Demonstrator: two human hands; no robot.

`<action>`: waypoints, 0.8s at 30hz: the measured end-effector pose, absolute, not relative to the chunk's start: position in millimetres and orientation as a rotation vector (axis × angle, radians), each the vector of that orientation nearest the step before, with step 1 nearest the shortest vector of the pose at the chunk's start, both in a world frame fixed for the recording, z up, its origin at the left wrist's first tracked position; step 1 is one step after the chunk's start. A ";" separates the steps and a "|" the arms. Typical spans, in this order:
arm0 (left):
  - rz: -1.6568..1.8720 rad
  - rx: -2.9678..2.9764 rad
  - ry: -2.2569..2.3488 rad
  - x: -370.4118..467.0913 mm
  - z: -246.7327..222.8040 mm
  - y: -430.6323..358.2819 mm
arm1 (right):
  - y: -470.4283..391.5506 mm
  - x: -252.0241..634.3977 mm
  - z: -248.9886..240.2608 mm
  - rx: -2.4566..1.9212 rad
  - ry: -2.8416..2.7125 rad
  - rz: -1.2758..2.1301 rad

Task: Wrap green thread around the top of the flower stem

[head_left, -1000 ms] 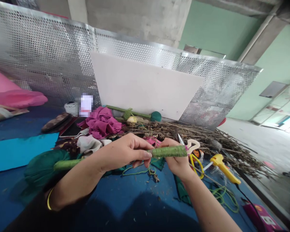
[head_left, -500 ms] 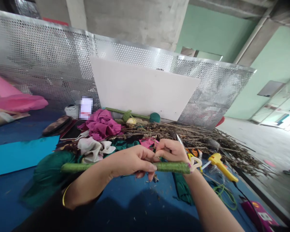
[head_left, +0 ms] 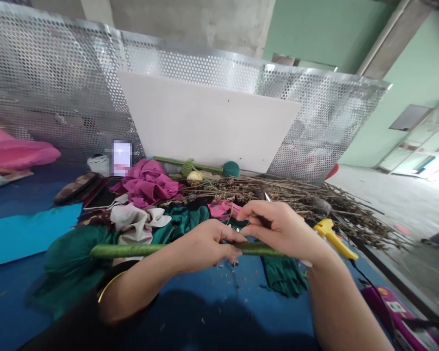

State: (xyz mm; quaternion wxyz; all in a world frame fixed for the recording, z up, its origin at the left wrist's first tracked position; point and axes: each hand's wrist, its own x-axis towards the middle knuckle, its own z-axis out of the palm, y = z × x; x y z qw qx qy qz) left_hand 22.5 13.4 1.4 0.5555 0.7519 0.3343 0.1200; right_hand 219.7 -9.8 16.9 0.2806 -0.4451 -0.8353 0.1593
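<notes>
A long green rod (head_left: 124,251), wrapped in what looks like green thread, lies roughly level across the front of the view. My left hand (head_left: 208,243) is closed around its middle. My right hand (head_left: 274,226) is just to the right, above the rod, its thumb and index finger pinched close to the left fingertips. What sits in that pinch is too small to make out. The rod's right end is hidden behind my right hand and wrist. Its left end rests over a bundle of dark green cloth (head_left: 73,253).
Dried stems (head_left: 296,195) are piled behind my hands. Magenta cloth (head_left: 149,183), white cloth (head_left: 135,222) and a bright blue sheet (head_left: 29,231) lie left. A yellow glue gun (head_left: 332,239) and a purple power strip (head_left: 402,317) sit right. A white board (head_left: 212,126) leans behind.
My right hand has turned and now covers the rod's right end, which showed before. The left hand keeps its hold. The whole view has shifted slightly.
</notes>
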 end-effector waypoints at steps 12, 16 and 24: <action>0.904 2.398 1.194 14.0 -4.0 19.0 | -42.7 230.2 35.7 -1.606 -2.118 -0.419; 1.025 2.455 1.273 13.2 -6.8 18.9 | -41.5 216.7 31.4 -1.269 -2.189 0.184; 0.997 2.502 1.265 13.6 -3.1 13.2 | -21.4 169.2 -1.2 -0.407 -1.283 1.129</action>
